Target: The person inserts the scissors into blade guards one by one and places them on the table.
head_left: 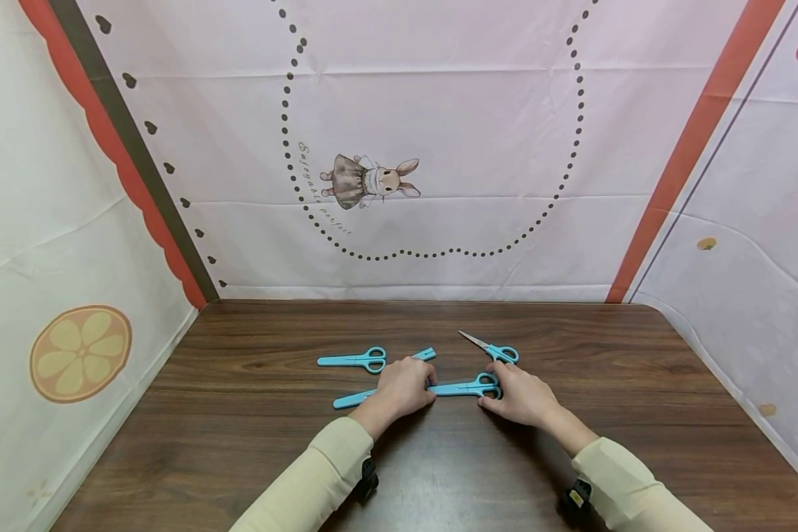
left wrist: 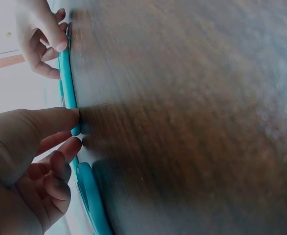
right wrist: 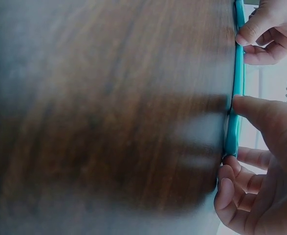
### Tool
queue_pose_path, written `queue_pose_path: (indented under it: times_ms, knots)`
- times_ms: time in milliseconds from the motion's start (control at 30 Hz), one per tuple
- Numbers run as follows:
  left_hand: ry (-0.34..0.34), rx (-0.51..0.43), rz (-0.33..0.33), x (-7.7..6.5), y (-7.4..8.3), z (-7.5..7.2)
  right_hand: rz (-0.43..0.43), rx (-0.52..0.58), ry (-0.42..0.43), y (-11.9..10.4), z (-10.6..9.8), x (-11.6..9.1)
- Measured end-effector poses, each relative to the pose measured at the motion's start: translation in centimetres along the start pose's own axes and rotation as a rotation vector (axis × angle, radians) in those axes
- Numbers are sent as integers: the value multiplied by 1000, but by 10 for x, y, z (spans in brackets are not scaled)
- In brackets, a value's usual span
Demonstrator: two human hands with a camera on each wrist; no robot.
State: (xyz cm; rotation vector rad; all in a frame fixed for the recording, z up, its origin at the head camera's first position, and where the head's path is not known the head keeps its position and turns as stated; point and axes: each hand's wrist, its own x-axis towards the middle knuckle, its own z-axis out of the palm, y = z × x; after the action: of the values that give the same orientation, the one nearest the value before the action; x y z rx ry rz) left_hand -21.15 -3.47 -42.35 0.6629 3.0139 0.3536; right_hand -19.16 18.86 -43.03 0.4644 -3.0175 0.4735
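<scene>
A pair of blue scissors (head_left: 457,389), its blades in a blue sheath, lies flat on the table between the hands. My left hand (head_left: 406,386) pinches it at the sheath's tip. My right hand (head_left: 522,395) holds the handle loops at the other end, thumb on the near side. Under the left wrist runs a second sheathed pair of scissors (head_left: 352,400); its handle loop (left wrist: 91,198) shows in the left wrist view. A loose blue sheath (head_left: 425,354) sticks out behind the left hand, partly hidden. Just behind the right fingers, bare-bladed scissors (head_left: 503,354) point back left.
Another sheathed pair of blue scissors (head_left: 351,360) lies to the left, handles toward the left hand. The brown wooden table (head_left: 239,443) ends at a printed cloth (head_left: 479,170) hung at the back, with cloth at both sides too.
</scene>
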Motion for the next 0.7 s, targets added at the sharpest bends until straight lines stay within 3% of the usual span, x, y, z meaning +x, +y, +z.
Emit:
queue_pose_path:
  times_ms: [200, 467, 700]
  knots:
    - [1, 0, 9, 0, 0, -1, -9, 21, 11, -1, -4, -2]
    - [28, -13, 30, 0, -3, -3, 41, 37, 28, 1, -7, -1]
    - [80, -34, 42, 1, -5, -7, 31, 38, 98, 4, -8, -1]
